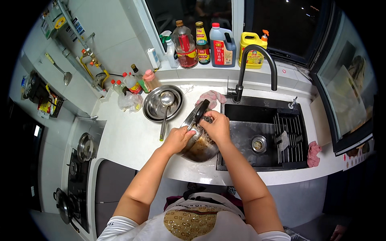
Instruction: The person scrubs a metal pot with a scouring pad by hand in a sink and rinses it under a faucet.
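Note:
A stainless steel pot (200,152) with a black handle (203,111) is tilted on the white counter, against the left side of the sink. Brown stains mark its metal. My left hand (179,139) is closed on the pot's edge, thumb on top. In the fingers of my right hand (217,127) is a grey steel wool scrubber (208,119), pressed to the pot below the handle. A pink cloth (211,99) lies just behind the pot. To the left stands a metal basin (146,108) with a ladle (165,112) laid across it.
A black sink (245,138) with a drying rack (291,138) and dark faucet (257,48) is on the right. Several bottles, including a yellow jug (252,52), line the windowsill. Another pink cloth (313,154) lies right of the sink. A stove (77,180) is at far left.

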